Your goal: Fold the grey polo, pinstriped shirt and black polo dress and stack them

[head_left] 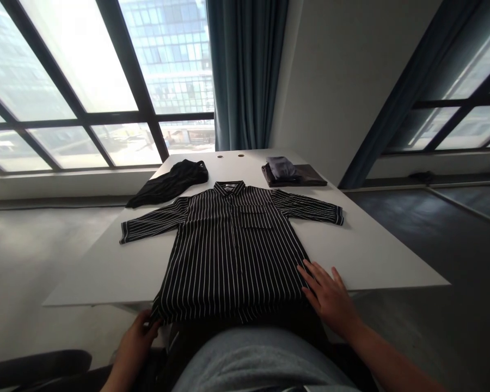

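A black shirt with white vertical pinstripes [232,245] lies face up and spread flat on the white table [375,256], its collar at the far side and its sleeves stretched out to both sides. Its lower part hangs over the near edge. My left hand [134,343] is at the near left corner of the hem, with its fingers curled on the cloth. My right hand [329,294] rests on the shirt's right side, fingers spread and holding nothing.
A crumpled black garment [171,182] lies at the far left of the table. At the far right, a grey folded cloth [280,169] sits on a dark brown folded item [294,177]. Two small round holes [228,155] mark the far end. Grey cloth fills the bottom of the view.
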A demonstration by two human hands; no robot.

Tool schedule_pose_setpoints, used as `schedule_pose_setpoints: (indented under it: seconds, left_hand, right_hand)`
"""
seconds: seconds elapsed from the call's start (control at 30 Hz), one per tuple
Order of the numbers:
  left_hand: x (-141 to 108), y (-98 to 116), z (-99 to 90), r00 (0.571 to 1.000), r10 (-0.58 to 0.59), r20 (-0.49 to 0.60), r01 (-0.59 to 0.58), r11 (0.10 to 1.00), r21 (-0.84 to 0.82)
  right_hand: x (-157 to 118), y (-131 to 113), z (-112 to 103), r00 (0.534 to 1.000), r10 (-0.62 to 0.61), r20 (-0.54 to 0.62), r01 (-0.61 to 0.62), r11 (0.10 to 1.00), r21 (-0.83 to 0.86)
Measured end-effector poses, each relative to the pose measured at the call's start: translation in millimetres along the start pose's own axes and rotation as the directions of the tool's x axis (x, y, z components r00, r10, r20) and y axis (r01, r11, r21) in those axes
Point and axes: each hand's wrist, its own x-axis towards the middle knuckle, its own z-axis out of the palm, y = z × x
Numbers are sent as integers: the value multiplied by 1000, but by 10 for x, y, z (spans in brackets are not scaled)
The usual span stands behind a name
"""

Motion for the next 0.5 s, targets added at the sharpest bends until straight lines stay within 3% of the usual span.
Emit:
schedule_pose_setpoints:
  seconds: [0.1,0.17,0.27,0.33,0.37,0.43,0.5]
  left_hand:
    - [128,-91,-101,992,2,128,-19,991,136]
    - [166,-95,-234,963,-40,268,-36,961,274]
    - [149,127,-530,906,-13,422,-119,951,285]
    - [162,476,-735,864,109,492,-195,973,125]
    - [204,703,-815,822,217,526,-298,952,74]
    - [390,1215,-892,823,405,398,-488,862,133]
    - [715,1732,-841,838,504,210,-546,786,290]
  right_hand:
    - [-9,30,-3,1000,7,10,-7,1000,-7]
    - [26,69,-45,1000,5,6,-5,1000,1]
    - [227,122,-177,999,-44,-10,45,998,42]
    - [502,115,-282,994,-110,-11,111,991,81]
    - [687,92,-324,989,-146,-6,146,984,99]
    - [1142,4,-358,978,-207,12,204,970,133]
    - [1681,-121,-298,963,-267,49,255,952,167]
